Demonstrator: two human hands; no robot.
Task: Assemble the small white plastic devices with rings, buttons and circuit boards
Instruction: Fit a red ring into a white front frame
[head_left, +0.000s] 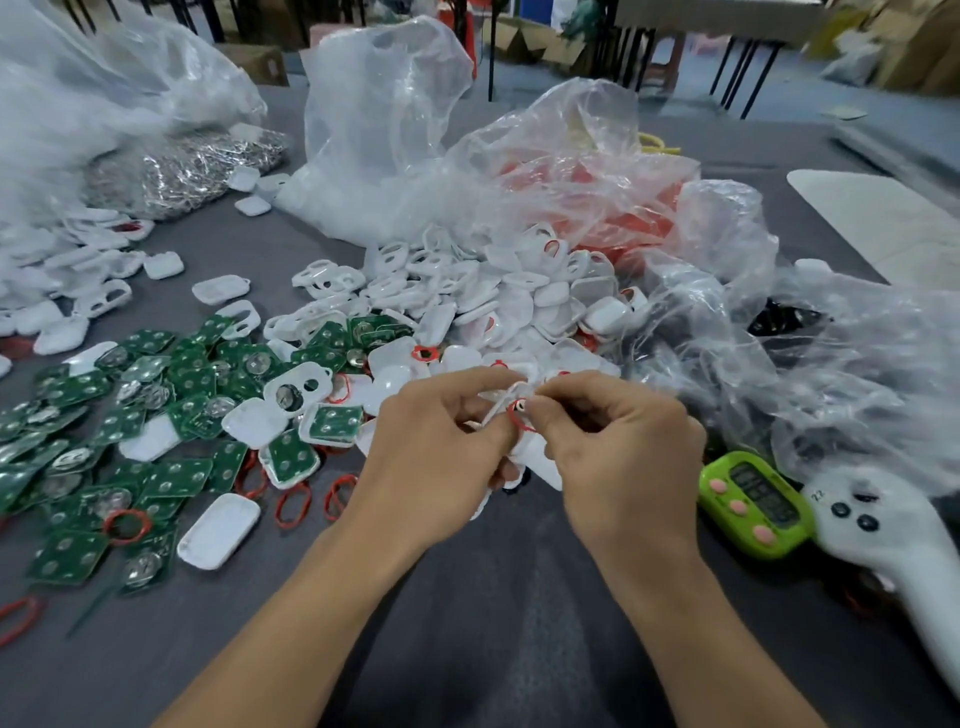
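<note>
1. The grey bench (493, 597) fills the view. Its near middle, under the forearms, is bare, and that is the open room for moving. Its far edge runs across the top of the view.
2. Crumpled clear plastic bags (597, 171) stand along the far side and crowd in on the right.
3. A heap of white plastic shells (493, 296) spills out of the bags and reaches just behind the hands.
4. Flat green circuit boards (171, 374) with round metal contacts cover the left of the bench, well apart from the hands. Loose red rings (293, 501) lie on the bench near their right-hand edge.
5. The left hand (431, 447) has its fingers curled and grips a small white plastic shell (543, 465) from the left.
6. The right hand (618, 452) is nearly closed, thumb and forefinger pinching at the top of that shell.
7. A white handheld controller (883, 535) lies at the right edge.
8. A lime-green digital timer (753, 504) with pink buttons sits just beside the controller, near the right wrist.
9. The held shell sits between both hands above the bench. A thin red ring (517, 415) is on it, at the right hand's fingertips.
</note>
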